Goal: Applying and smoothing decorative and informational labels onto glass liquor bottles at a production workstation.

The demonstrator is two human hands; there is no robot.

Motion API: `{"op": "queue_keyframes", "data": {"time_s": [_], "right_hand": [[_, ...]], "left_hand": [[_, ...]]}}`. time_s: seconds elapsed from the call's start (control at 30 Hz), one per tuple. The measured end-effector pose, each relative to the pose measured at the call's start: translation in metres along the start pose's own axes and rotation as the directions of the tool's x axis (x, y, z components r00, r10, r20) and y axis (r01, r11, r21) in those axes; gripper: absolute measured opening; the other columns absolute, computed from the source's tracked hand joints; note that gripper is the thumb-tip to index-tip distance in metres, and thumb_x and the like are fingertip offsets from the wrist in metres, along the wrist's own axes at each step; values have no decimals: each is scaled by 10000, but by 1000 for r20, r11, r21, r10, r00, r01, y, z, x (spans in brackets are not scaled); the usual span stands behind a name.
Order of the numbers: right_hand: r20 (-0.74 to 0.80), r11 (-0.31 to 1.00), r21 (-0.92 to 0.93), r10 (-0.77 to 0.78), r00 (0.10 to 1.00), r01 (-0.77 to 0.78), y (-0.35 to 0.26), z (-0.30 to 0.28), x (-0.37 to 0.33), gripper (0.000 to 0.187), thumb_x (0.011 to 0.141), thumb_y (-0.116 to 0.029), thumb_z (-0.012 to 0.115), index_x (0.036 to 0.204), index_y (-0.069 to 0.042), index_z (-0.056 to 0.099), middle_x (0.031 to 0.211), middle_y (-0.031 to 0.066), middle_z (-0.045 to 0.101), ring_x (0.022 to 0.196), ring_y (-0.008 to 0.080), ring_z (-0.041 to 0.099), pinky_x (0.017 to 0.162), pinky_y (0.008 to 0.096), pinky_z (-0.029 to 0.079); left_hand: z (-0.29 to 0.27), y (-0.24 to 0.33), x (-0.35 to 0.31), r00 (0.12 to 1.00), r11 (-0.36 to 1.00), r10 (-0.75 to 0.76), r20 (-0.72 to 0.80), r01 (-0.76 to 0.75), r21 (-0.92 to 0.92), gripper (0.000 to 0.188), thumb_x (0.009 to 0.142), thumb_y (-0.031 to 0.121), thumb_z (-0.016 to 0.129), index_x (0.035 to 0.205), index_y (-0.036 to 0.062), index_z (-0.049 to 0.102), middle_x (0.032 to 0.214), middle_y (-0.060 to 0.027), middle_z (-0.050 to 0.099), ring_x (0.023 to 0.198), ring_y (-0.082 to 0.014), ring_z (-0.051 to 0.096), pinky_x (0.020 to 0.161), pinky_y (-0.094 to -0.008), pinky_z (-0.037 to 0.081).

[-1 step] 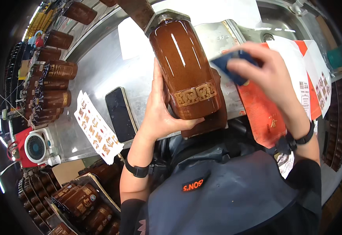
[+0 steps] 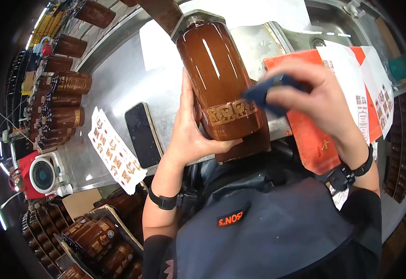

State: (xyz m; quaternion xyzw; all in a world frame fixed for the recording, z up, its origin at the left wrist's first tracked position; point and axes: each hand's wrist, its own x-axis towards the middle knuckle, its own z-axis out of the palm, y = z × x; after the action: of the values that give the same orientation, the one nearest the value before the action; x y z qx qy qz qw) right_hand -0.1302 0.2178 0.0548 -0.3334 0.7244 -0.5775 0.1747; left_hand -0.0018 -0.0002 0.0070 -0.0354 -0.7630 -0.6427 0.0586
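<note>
A large brown glass bottle (image 2: 214, 65) lies with its neck toward the far side, against an angular metal holder (image 2: 177, 29). Around its near left side is my left hand (image 2: 194, 125), thumb along the base. A gold patterned band (image 2: 231, 111) crosses the bottle near that base. My right hand (image 2: 307, 93) pinches a dark blue flat piece (image 2: 270, 93), slightly blurred, its edge at the bottle's right side by the band; whether it touches the glass I cannot tell. Beneath the bottle's near end is a brown support (image 2: 247, 151).
Left on the steel table (image 2: 86, 158) lie a label sheet (image 2: 114, 151) and a phone (image 2: 143, 135). Several brown jars (image 2: 70, 83) and a small fan (image 2: 44, 174) stand farther left. Red-orange sheets (image 2: 312, 144) and white label sheets (image 2: 356, 88) lie right, before a sink (image 2: 338, 30).
My right hand has brought the dark blue piece left and slightly down to the bottle's edge near the gold band. My left hand and the bottle stay almost in place.
</note>
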Motion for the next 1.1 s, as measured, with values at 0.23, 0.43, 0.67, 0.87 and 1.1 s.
{"op": "queue_keyframes", "data": {"time_s": [0.23,0.43,0.67,0.87,1.1], "right_hand": [[149,999,34,-2,989,-3,-14,4,-4,203,859,-139,717,998,9,707,798,20,680,735,80,616,675,243,511],[3,961,-275,-28,1000,28,-25,-15,11,175,832,-119,715,963,-3,705,791,52,671,680,105,611,637,254,486],[81,909,-389,-126,989,147,-39,-14,17,165,821,-78,717,977,-24,723,808,46,667,747,123,624,686,252,479],[-131,840,-538,-171,977,75,-25,-25,29,175,835,-60,713,1008,-30,717,806,53,662,737,94,597,670,228,469],[599,682,-346,-369,711,645,-52,28,-30,357,608,-207,749,957,-137,776,848,-39,612,785,190,494,734,331,394]], "left_hand": [[-2,3,-2,1000,998,4,13,-5,60,1391,573,85,885,1541,26,-112,1520,-193,304,1375,-291,399,1114,-401,366],[4,10,-2,995,968,50,-84,-28,251,1303,563,75,887,1549,16,37,1504,-192,325,1381,-298,386,1135,-401,340],[5,40,-1,974,730,225,11,-176,660,1241,586,157,891,1498,-92,86,1523,-380,148,1435,-499,186,1174,-493,235],[7,4,0,944,859,303,-129,-212,466,1273,615,306,901,1490,-110,75,1516,-387,150,1438,-490,182,1163,-471,273],[8,30,-1,943,848,275,-186,-147,509,1166,541,266,898,1461,-80,270,1509,-333,259,1325,-480,392,1078,-449,399]]}}
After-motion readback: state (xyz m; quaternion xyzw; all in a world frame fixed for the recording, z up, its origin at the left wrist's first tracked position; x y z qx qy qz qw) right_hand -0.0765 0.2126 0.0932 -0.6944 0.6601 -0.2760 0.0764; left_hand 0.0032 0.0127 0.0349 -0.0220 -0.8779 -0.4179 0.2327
